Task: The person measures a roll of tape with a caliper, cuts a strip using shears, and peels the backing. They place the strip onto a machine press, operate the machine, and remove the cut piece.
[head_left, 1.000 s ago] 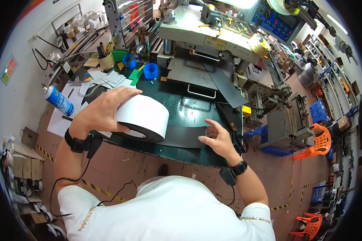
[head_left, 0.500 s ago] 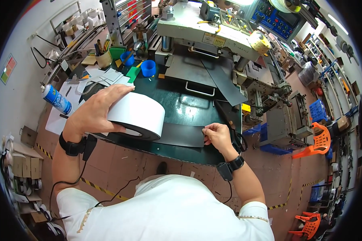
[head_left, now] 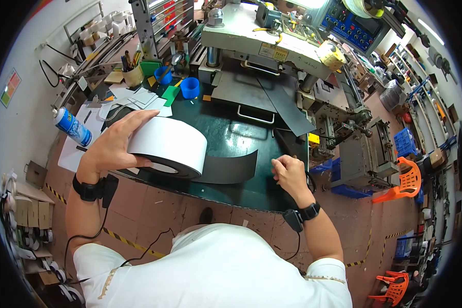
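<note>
White-faced, black-sided wide roll point(head_left: 170, 141) sits at the front edge of the dark green table point(head_left: 236, 200), clasped by the spread left hand point(head_left: 114, 145). A beige cylindrical cup point(head_left: 133, 78) holds pens point(head_left: 137, 58). The right hand point(head_left: 291, 176), fingers curled, whether pressed together I cannot tell, has released the black flat strip point(head_left: 231, 169).

Cups point(head_left: 190, 91) behind roll point(head_left: 172, 139); strip point(head_left: 231, 170) right

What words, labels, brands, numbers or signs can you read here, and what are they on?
Nothing reads clearly enough to quote.
Blue-and-white can: lettering too small and blurred.
Yellowish machine label: too small.
Wall sign: too small.
Blue control panel: markings too small.
White roll: no print visible.
</note>
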The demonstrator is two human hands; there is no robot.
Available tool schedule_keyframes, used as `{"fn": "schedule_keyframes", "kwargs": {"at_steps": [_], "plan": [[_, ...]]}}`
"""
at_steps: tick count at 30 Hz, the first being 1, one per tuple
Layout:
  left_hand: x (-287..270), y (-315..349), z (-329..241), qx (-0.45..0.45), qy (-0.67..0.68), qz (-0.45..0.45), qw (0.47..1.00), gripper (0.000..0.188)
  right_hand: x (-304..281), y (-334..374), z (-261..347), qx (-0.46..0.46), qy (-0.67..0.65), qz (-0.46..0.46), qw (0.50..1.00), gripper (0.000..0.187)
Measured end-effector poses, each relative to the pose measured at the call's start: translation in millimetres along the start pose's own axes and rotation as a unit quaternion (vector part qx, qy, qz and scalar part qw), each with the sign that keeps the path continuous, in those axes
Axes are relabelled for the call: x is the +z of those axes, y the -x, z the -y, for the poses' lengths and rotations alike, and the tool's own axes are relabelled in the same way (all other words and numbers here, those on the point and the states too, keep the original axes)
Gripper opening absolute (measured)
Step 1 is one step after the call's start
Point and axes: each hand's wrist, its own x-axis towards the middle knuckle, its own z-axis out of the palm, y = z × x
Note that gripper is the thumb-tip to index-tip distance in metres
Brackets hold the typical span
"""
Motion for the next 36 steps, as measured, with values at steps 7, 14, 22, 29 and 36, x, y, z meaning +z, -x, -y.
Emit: {"fn": "schedule_keyframes", "kwargs": {"at_steps": [7,14,22,29,36], "plan": [[3.0,5.2,-11.6,-0.007,-0.027,-0.002,1.0,0.103,-68.6,68.2,-0.1,0.053,-0.02,-0.035,0.998,0.028],[10.3,-10.7,-18.1,0.017,-0.052,0.0,0.998,0.099,-148.0,215.7,-188.0,0.14,0.314,-0.192,0.919,0.048],[3.9,-19.8,-27.4,0.068,-0.117,0.005,0.991,0.098,-178.2,312.7,-229.5,0.327,0.347,-0.061,0.877,0.014],[46.1,-43.9,-64.7,0.166,-0.257,0.018,0.952,0.1,-72.8,136.2,25.6,-0.162,-0.003,-0.076,0.984,0.016],[42.4,-42.8,-63.1,0.047,-0.289,0.09,0.952,0.1,44.7,52.9,58.3,-0.398,0.236,0.149,0.874,0.053]]}}
